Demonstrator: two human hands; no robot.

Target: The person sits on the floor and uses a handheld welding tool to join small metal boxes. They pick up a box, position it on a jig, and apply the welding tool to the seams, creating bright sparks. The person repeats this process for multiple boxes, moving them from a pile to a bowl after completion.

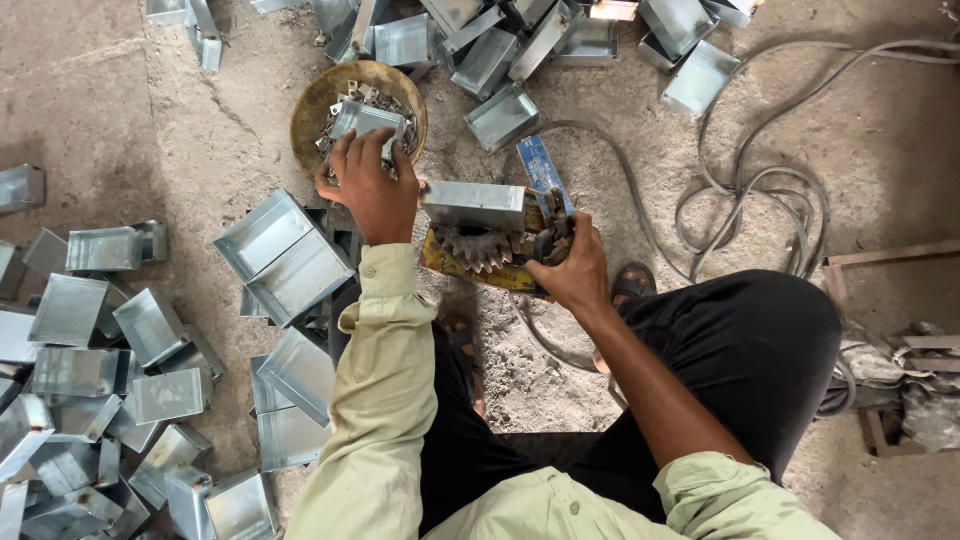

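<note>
My left hand (pixel 372 185) reaches forward over a round rusty bowl (pixel 318 100) full of small metal clips, its fingers closed on a small sheet-metal box (pixel 368 120) at the bowl. My right hand (pixel 572 265) grips the dark handle of a hand tool (pixel 552 232) with a blue arm (pixel 543 172). The tool sits on a yellow block (pixel 470 265) with a toothed metal part. An open grey metal box (pixel 474 205) rests on that block, between my two hands.
Several open sheet-metal boxes lie in piles at the left (pixel 100 370), right before my knees (pixel 285 255) and at the top (pixel 560 40). Grey cables (pixel 760 195) loop over the concrete floor at the right. Wooden pieces (pixel 890 255) lie at the far right.
</note>
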